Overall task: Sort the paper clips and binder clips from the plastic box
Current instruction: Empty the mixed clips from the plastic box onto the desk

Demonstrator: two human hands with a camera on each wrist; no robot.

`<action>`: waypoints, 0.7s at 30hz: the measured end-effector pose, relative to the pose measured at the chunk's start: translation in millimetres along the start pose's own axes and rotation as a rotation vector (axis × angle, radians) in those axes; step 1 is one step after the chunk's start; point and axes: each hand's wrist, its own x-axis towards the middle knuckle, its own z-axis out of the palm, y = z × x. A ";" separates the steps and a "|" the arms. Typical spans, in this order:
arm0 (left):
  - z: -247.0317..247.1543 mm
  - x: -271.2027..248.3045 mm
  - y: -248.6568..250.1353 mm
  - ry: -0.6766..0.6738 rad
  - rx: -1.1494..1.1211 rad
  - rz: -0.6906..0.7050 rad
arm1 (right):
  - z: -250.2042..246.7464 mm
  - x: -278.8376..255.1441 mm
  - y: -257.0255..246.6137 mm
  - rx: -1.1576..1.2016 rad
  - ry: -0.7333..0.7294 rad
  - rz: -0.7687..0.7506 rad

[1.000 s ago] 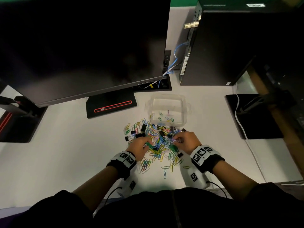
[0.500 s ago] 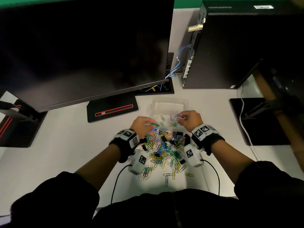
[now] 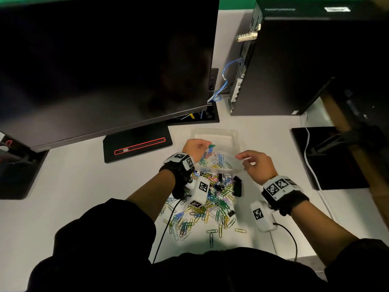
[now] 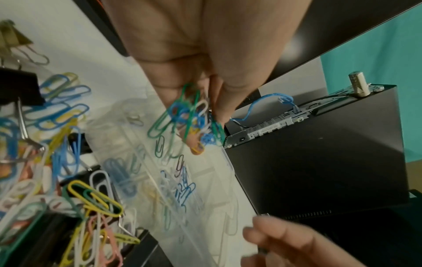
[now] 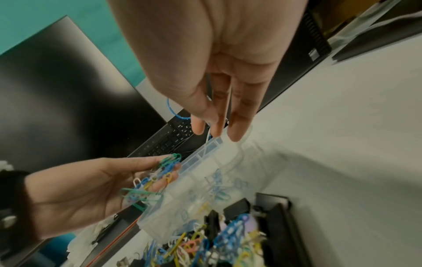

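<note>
A clear plastic box (image 3: 216, 133) stands on the white desk with some paper clips lying in it. My left hand (image 3: 205, 147) pinches a bunch of coloured paper clips (image 4: 182, 115) above the box's left rim (image 5: 205, 159). My right hand (image 3: 242, 158) hovers at the box's right near corner with its fingers (image 5: 237, 133) straight and pointing down. A thin white clip shows at those fingertips, and the hold on it is unclear. Nearer me lies the mixed pile of paper clips (image 3: 212, 205) with black binder clips (image 3: 236, 186) among them.
A large dark monitor (image 3: 105, 60) overhangs the desk, its base (image 3: 139, 144) left of the box. A black computer tower (image 3: 294, 70) stands behind on the right. A black pad (image 3: 328, 157) with a white cable (image 3: 311, 165) lies right. A keyboard (image 5: 173, 133) sits under the monitor.
Both hands rose from the pile to the box. The left carried a bunch of paper clips to its left rim. The right then drew back toward the right corner and straightened its fingers.
</note>
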 end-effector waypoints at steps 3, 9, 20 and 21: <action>3.7 2.3 -0.4 -0.051 -0.110 -0.116 | -7.9 -17.2 13.3 -0.054 -0.026 0.010; -5.4 -4.5 -1.2 -0.062 -0.123 -0.113 | -12.0 -46.7 47.6 -0.277 -0.202 0.144; -44.5 -85.8 -44.8 -0.369 0.522 0.055 | 21.7 -88.1 42.5 -0.329 -0.404 0.110; -46.9 -92.9 -53.0 -0.420 0.598 0.016 | 27.1 -90.3 39.3 -0.315 -0.416 0.086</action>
